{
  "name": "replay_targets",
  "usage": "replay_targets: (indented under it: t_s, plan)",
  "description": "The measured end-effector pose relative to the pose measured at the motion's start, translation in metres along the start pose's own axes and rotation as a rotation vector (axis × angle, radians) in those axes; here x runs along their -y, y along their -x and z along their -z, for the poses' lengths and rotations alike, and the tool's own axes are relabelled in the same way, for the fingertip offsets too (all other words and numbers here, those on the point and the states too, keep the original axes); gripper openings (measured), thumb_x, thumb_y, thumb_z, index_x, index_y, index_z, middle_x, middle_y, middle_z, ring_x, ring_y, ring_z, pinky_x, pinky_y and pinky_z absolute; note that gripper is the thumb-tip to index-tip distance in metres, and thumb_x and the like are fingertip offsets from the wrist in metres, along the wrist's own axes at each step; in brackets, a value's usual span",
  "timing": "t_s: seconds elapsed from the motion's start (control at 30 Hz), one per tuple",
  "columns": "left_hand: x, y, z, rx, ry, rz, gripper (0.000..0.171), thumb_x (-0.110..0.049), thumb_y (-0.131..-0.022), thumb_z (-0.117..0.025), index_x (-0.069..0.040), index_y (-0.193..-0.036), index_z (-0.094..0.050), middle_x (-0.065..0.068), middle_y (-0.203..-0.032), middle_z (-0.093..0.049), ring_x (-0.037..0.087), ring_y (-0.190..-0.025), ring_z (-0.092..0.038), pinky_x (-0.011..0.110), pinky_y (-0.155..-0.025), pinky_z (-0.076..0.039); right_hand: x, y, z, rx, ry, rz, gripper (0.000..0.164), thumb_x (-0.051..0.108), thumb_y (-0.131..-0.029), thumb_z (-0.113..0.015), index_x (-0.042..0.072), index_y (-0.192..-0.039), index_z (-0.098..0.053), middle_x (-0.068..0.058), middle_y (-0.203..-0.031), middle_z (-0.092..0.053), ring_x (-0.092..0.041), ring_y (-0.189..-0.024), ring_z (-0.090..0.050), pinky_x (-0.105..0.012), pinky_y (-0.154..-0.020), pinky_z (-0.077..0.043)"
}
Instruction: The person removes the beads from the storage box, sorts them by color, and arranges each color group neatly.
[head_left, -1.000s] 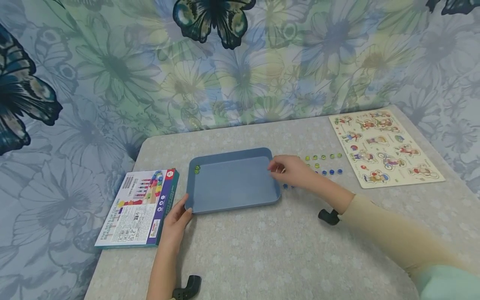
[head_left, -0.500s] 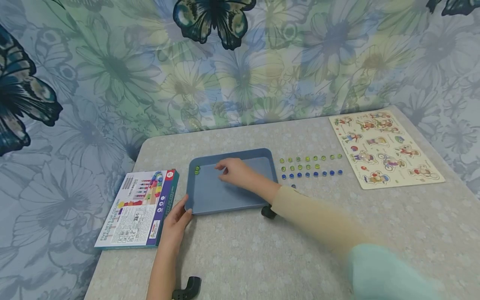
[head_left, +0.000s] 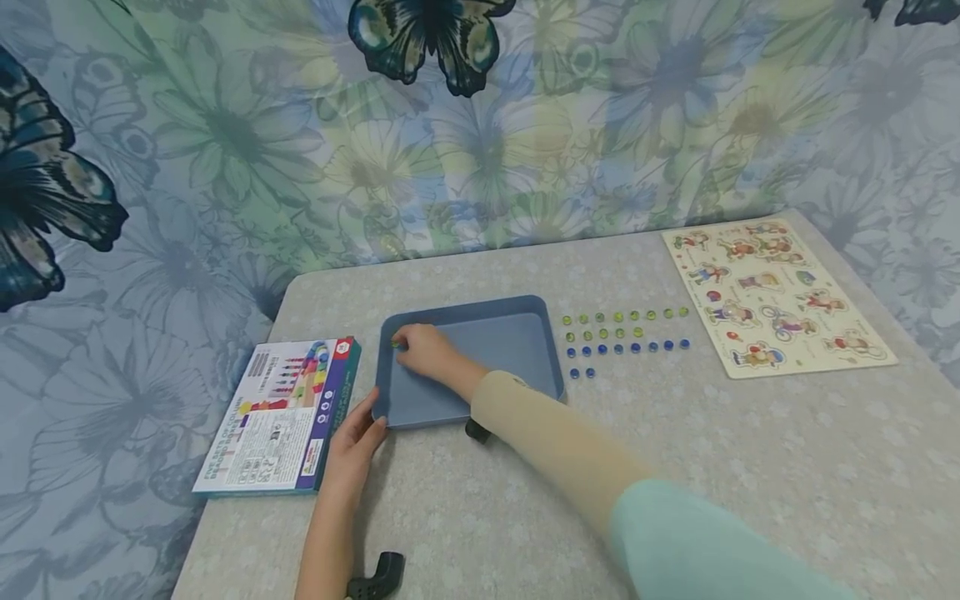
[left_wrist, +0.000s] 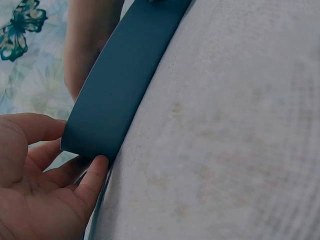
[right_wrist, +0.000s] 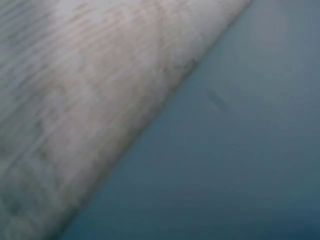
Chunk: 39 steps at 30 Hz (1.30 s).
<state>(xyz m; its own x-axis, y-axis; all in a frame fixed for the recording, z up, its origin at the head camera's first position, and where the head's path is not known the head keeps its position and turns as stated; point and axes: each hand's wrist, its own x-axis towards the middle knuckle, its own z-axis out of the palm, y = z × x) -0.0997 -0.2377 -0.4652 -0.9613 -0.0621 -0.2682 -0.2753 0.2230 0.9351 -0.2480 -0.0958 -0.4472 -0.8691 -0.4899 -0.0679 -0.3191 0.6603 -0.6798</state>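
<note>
My left hand [head_left: 352, 442] holds the near left corner of a blue-grey tray [head_left: 468, 308], thumb on the near wall and fingers along the left side. In the left wrist view the fingers [left_wrist: 92, 185] lie against the tray's corner. My right hand [head_left: 427, 348] reaches over the tray with fingertips pinched together at its far left part. A small green glass gem [head_left: 395, 344] shows right at these fingertips, and the hand hides the rest of that spot. The right wrist view is blurred and shows the tray [right_wrist: 225, 150] but no fingers.
Right of the tray lie rows of yellow-green gems [head_left: 618, 317] and blue gems [head_left: 635, 348]. A wooden picture puzzle board [head_left: 780, 296] is at the far right. A flat toy box [head_left: 273, 417] stands close left of the tray. A patterned curtain [head_left: 480, 167] hangs behind the table.
My right hand has moved left from the tray's right rim across to its far left part, uncovering the gem rows. My left hand has stayed at the tray's corner.
</note>
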Motion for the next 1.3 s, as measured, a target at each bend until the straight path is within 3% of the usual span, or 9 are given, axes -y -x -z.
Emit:
replay_targets:
  t_s: [0.43,0.87,1.07,1.3]
  plan:
    - [-0.001,0.000,-0.001,0.004,0.004,-0.025,0.049,-0.022,-0.097,-0.049,-0.024,-0.145,-0.036,-0.002,-0.152,-0.025,0.022,-0.139,-0.022,0.039,-0.106,-0.031,-0.001,-0.003,-0.012,-0.063,-0.003,0.002,0.036,0.012,-0.089,-0.062,0.006,-0.124,-0.059,-0.005,-0.122,-0.061,-0.015,-0.113,-0.056,-0.023,-0.091,-0.046]
    - [0.000,0.001,0.001,0.004,-0.003,-0.023,0.048,-0.022,-0.097,-0.049,-0.025,-0.144,-0.037,-0.002,-0.152,-0.025,0.022,-0.139,-0.023,0.040,-0.107,-0.031,-0.001,-0.004,-0.018,-0.092,0.057,0.006,0.037,0.014,-0.087,-0.063,0.007,-0.123,-0.060,-0.006,-0.116,-0.059,-0.016,-0.106,-0.057,-0.024,-0.088,-0.047]
    - [0.000,0.000,0.001,-0.013,-0.007,0.005,0.048,-0.023,-0.097,-0.050,-0.026,-0.144,-0.037,-0.005,-0.151,-0.026,0.019,-0.138,-0.024,0.038,-0.106,-0.033,-0.002,-0.006,-0.019,-0.070,0.085,0.011,0.037,0.014,-0.088,-0.061,0.008,-0.125,-0.059,-0.007,-0.121,-0.057,-0.017,-0.110,-0.056,-0.026,-0.091,-0.046]
    - [-0.001,0.000,0.000,0.002,-0.001,-0.009,0.049,-0.022,-0.098,-0.049,-0.025,-0.145,-0.036,-0.001,-0.153,-0.023,0.023,-0.139,-0.022,0.040,-0.106,-0.031,0.001,-0.004,-0.019,-0.063,0.097,0.020,0.032,0.013,-0.089,-0.061,0.010,-0.121,-0.063,-0.004,-0.119,-0.061,-0.015,-0.112,-0.055,-0.024,-0.093,-0.044]
